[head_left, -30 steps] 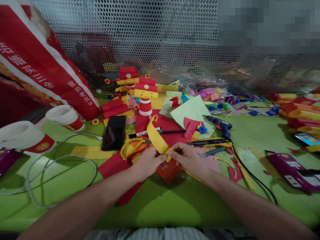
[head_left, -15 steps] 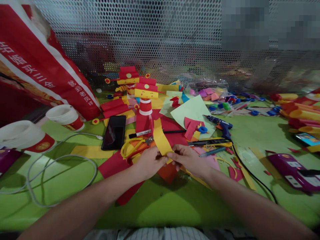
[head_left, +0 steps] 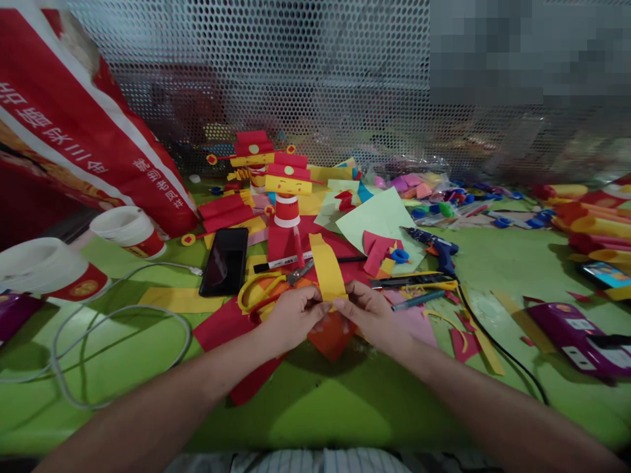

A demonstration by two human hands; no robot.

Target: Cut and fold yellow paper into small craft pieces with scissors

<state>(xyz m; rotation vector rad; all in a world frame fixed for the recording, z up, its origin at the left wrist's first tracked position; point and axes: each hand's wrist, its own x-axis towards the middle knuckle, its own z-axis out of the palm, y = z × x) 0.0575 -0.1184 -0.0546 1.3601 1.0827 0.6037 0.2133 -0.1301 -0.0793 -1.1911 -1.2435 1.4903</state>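
Observation:
A curved yellow paper strip (head_left: 327,266) stands up between my hands, its lower end pinched at both sides. My left hand (head_left: 296,316) grips the left edge with thumb and fingers. On the right edge, my right hand (head_left: 369,310) is closed in the same way. Beneath them lie red paper and an orange paper piece (head_left: 331,336). Scissors with yellow handles (head_left: 254,292) rest just left of my left hand. Behind the strip are a marker (head_left: 276,263) and a paper-cup figure (head_left: 287,190) with a yellow face and red hat.
A black phone (head_left: 224,263), a white cable (head_left: 190,328) and stacked paper cups (head_left: 131,230) lie to the left. A glue gun (head_left: 438,246), a utility knife (head_left: 414,281) and a purple power strip (head_left: 576,338) are on the right. Perforated metal mesh (head_left: 315,79) stands behind.
The yellow strip has turned from slanted to more upright and faces me more squarely. My hands have drawn level, one at each side of its lower end.

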